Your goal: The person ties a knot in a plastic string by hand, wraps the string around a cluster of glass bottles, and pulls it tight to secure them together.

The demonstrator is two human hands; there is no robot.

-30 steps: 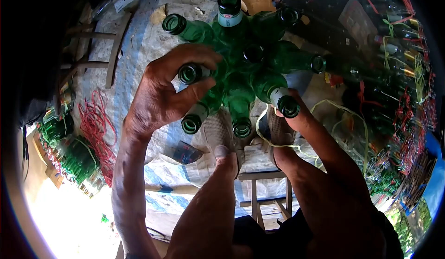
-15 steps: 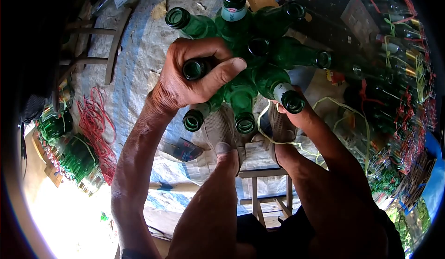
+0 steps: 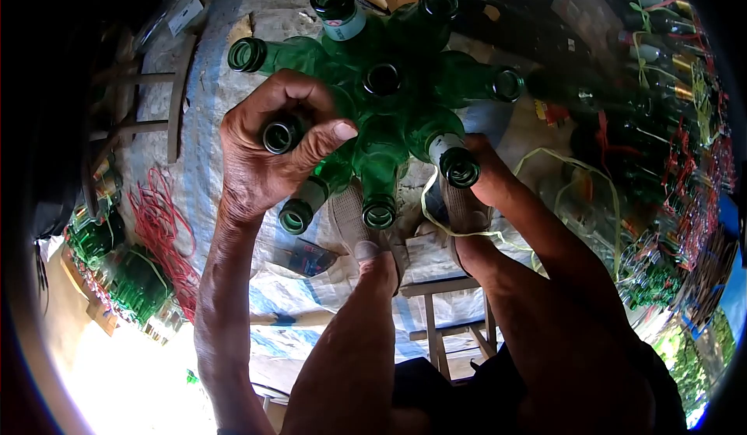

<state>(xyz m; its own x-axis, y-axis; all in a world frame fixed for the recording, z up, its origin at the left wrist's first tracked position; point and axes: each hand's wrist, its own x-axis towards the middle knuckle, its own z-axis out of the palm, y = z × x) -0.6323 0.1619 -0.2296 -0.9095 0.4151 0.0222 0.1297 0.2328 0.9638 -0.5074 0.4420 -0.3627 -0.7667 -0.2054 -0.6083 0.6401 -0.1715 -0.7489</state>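
Note:
Several green glass bottles stand bunched together in front of me, their necks fanning outward around a middle bottle (image 3: 383, 79). My left hand (image 3: 272, 147) is closed, its thumb and fingers wrapped round the neck of a green bottle (image 3: 282, 134) on the left side of the bunch. At the lower right, my right hand (image 3: 489, 172) is beside a bottle with a pale neck label (image 3: 449, 149); its fingers are hidden behind the bottles. A pale yellow-green plastic string (image 3: 426, 201) comes out below the bunch near this hand and loops away to the right.
My shoes (image 3: 356, 217) are just below the bottles on a pale sheet (image 3: 226, 69). Red string (image 3: 165, 229) lies in a tangle at left, near more green bottles (image 3: 136, 279). Tied bottles (image 3: 669, 85) are stacked along the right. Wooden frames (image 3: 180, 100) are at left and between my legs.
The bunch and my left hand have shifted left in view, with the bunch turned slightly. My right hand's fingertips, partly visible before beside the string, are now hidden behind a bottle.

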